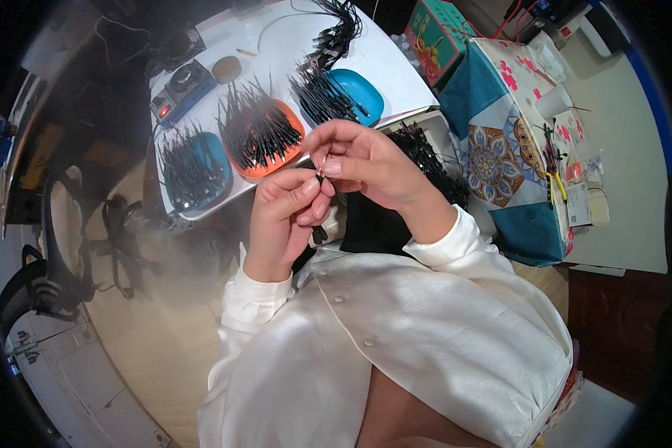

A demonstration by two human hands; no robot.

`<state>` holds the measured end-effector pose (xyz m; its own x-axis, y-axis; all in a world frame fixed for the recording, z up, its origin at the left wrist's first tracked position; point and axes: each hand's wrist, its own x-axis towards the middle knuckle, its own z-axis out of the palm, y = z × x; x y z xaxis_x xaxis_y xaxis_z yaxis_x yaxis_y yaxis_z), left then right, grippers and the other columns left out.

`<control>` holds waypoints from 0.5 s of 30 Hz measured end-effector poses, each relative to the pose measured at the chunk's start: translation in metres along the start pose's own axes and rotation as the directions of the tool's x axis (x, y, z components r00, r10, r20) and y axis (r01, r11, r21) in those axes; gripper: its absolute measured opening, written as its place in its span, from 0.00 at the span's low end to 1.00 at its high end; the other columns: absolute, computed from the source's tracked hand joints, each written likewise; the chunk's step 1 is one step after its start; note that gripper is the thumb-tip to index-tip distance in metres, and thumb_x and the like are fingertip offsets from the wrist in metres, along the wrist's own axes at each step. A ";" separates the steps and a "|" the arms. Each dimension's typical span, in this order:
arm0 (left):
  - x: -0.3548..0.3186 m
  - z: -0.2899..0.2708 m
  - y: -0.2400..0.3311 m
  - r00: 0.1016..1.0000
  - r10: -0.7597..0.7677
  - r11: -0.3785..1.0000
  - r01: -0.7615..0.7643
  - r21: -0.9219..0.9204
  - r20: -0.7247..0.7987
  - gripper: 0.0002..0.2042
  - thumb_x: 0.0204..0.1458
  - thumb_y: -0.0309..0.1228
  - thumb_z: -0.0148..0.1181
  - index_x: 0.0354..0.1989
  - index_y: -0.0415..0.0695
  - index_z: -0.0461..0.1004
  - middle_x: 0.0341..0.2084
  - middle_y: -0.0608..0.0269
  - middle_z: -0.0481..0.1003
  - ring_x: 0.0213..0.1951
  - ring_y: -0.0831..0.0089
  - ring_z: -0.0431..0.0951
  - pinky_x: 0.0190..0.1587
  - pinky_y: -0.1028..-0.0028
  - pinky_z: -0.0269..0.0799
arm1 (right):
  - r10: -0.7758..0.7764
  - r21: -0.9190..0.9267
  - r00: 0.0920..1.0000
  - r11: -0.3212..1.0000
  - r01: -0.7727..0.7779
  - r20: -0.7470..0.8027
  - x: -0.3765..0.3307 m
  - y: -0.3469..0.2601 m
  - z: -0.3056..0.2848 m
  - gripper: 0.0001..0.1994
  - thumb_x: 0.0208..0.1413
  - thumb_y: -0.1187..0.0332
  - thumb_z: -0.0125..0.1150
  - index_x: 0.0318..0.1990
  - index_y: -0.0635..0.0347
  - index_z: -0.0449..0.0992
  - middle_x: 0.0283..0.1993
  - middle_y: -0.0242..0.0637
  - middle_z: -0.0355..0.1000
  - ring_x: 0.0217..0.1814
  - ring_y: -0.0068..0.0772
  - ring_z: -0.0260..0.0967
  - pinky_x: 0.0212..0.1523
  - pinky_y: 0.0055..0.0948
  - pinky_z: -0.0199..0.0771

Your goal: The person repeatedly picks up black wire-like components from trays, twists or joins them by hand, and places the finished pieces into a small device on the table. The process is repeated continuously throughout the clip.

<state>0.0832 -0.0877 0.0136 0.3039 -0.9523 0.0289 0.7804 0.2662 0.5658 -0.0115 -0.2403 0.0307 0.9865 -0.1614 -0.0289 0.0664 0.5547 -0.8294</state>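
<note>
A thin black cable (319, 179) sits between the left hand (295, 205) and the right hand (366, 164), near the counter's (284, 56) front edge.
The left thumb and fingers pinch the cable; the right fingers curl close around its pale wire ends (322, 160), though I can't tell whether they grip. Its long axis runs roughly away from the body, the pale ends pointing toward the counter. Beyond the fingers stands an orange tray (263, 170) of black cables (257, 131), with a blue tray (216, 153) to the left and another blue tray (367, 93) to the right.
</note>
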 end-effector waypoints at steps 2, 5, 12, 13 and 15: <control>0.000 -0.003 0.001 0.999 -0.046 0.999 0.046 -0.020 0.001 0.07 0.58 0.24 0.53 0.35 0.31 0.75 0.21 0.60 0.72 0.18 0.84 0.60 0.21 0.84 0.53 | 0.055 -0.006 0.994 0.998 -0.055 0.090 0.004 0.001 -0.006 0.06 0.57 0.71 0.59 0.40 0.60 0.73 0.31 0.29 0.71 0.30 0.13 0.66 0.23 0.12 0.57; 0.001 -0.003 -0.001 0.997 -0.007 0.986 0.019 0.163 -0.074 0.07 0.57 0.24 0.54 0.36 0.31 0.75 0.21 0.62 0.72 0.18 0.84 0.61 0.21 0.84 0.52 | 0.108 0.216 0.982 0.966 -0.140 0.152 0.009 0.007 -0.016 0.06 0.56 0.71 0.59 0.40 0.61 0.73 0.30 0.30 0.70 0.30 0.14 0.67 0.23 0.13 0.58; 0.009 -0.014 -0.001 0.959 0.199 0.879 -0.083 0.469 -0.203 0.07 0.58 0.23 0.55 0.38 0.30 0.75 0.23 0.62 0.74 0.21 0.84 0.66 0.22 0.86 0.58 | 0.097 -0.302 0.995 0.948 -0.103 -0.035 0.041 -0.007 -0.063 0.10 0.58 0.63 0.59 0.39 0.61 0.74 0.32 0.26 0.69 0.32 0.15 0.65 0.29 0.14 0.61; 0.011 -0.018 0.001 0.957 0.220 0.905 -0.128 0.405 -0.189 0.07 0.58 0.23 0.55 0.37 0.30 0.75 0.22 0.61 0.74 0.20 0.84 0.64 0.21 0.86 0.56 | -0.075 -0.492 0.994 0.870 0.026 -0.079 0.058 -0.018 -0.084 0.11 0.58 0.62 0.60 0.40 0.61 0.75 0.31 0.26 0.70 0.32 0.15 0.65 0.29 0.15 0.61; 0.016 -0.024 0.000 0.938 0.250 0.914 -0.145 0.379 -0.242 0.08 0.58 0.24 0.55 0.37 0.29 0.75 0.21 0.60 0.73 0.18 0.83 0.61 0.21 0.85 0.53 | -0.277 -0.640 0.902 0.768 0.001 -0.331 0.108 -0.042 -0.137 0.11 0.55 0.62 0.61 0.36 0.60 0.79 0.28 0.28 0.73 0.29 0.17 0.68 0.26 0.19 0.65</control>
<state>0.1011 -0.0992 -0.0055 0.6121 -0.7901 -0.0314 0.4620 0.3251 0.8252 0.0714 -0.3930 -0.0143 0.8218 -0.5694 0.0188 -0.0441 -0.0964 -0.9944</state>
